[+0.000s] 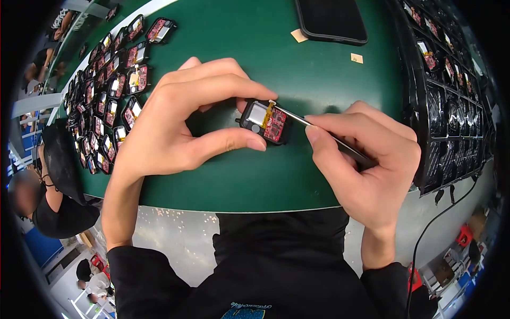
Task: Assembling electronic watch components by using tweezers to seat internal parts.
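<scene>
My left hand (196,114) grips a small black electronic device housing (264,122) between thumb and fingers, a little above the green table. Inside the open housing lie a silver battery, a red circuit board and a yellow ribbon cable. Pinched in my right hand (369,151) is a pair of dark-handled tweezers (340,142) with a slim metal end. Its tip reaches the upper edge of the housing, beside the end of the ribbon cable. Whether the tip grips the cable is too small to tell.
Many similar open housings (109,85) crowd the left of the green table (223,32). A black phone (332,20) and small paper pieces (357,58) lie at the far side. Black compartment trays (451,117) holding some housings stand at right. Another person (64,207) sits at the left.
</scene>
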`<control>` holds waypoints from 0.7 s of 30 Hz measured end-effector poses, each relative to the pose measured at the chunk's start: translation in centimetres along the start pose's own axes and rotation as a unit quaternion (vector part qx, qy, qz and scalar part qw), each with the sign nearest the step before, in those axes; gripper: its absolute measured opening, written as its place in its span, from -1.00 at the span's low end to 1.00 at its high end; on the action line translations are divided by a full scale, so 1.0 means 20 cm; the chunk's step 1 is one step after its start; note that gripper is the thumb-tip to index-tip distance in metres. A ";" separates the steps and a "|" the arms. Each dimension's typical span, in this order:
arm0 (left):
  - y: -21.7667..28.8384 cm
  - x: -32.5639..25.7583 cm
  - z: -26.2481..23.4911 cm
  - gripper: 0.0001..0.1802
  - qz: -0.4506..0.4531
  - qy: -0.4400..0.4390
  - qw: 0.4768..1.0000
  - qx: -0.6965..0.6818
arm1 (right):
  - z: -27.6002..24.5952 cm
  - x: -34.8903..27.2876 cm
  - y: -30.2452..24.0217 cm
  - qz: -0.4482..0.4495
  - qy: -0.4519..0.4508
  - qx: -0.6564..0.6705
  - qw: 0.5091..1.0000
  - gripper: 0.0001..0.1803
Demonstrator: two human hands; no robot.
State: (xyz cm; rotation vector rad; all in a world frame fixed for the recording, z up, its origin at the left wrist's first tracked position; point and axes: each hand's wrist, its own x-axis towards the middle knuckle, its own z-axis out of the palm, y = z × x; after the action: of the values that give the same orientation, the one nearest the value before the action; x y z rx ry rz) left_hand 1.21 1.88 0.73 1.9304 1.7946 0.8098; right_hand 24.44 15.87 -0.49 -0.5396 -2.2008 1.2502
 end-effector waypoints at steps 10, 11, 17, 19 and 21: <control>0.01 0.01 -0.01 -0.31 -0.001 -0.006 1.000 0.011 | 0.01 0.00 0.01 -0.007 0.005 -0.015 1.000 -0.80; 0.01 0.01 0.01 -0.31 -0.001 -0.006 1.000 0.011 | 0.00 -0.01 0.02 -0.028 0.009 -0.026 0.999 -0.78; 0.01 0.00 0.01 -0.29 -0.003 0.016 1.000 0.006 | 0.02 -0.03 0.04 -0.089 0.034 -0.079 0.992 -0.71; 0.00 0.01 0.01 -0.29 -0.003 0.016 1.000 0.005 | 0.03 -0.03 0.05 -0.110 0.045 -0.085 0.989 -0.69; 0.00 0.01 0.01 -0.30 0.000 0.017 1.000 0.005 | 0.04 -0.03 0.05 -0.117 0.050 -0.085 0.988 -0.68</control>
State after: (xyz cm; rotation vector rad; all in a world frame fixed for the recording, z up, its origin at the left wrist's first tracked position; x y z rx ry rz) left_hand 1.26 2.08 0.61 1.9330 1.8231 0.8407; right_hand 24.45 15.53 -1.77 -0.3861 -2.2225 0.9008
